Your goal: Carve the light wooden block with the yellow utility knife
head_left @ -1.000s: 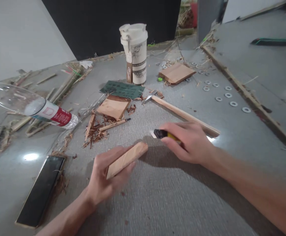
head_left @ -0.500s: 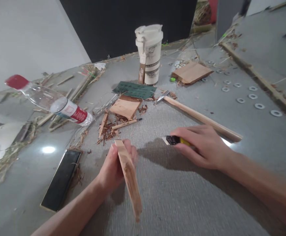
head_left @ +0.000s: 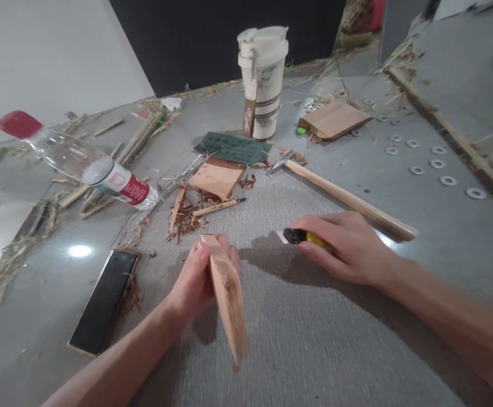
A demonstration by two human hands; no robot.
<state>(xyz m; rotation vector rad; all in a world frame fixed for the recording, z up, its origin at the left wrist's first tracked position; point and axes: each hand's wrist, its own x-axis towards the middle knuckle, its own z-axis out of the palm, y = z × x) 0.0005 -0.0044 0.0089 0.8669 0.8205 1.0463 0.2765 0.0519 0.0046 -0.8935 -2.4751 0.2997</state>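
Observation:
My left hand [head_left: 199,274] is closed around a piece of wood [head_left: 229,294], its thumb on the near face by the upper end. The wood's narrow edge faces me and its lower end tilts down toward me. In my right hand [head_left: 352,249] is a utility knife [head_left: 301,236] with a yellow and black body; its short blade points left, apart from the wood. Beyond the hands lie a square wooden block [head_left: 216,178], a wooden pen [head_left: 219,208] and reddish shavings [head_left: 187,221]. A hammer [head_left: 348,198] with a wooden handle rests just past my right hand.
A phone [head_left: 104,302] lies at left, near a tilted clear bottle [head_left: 72,155] with a red cap. Farther back are a white lidded cup [head_left: 263,79], a green sheet [head_left: 234,148] and another wooden block [head_left: 335,118]. Several metal washers [head_left: 448,181] are scattered at right, beside a long strip [head_left: 449,130].
The wood in my left hand has turned slightly, so more of its broad side shows. My right hand keeps the knife at nearly the same place. The whole view has shifted a little.

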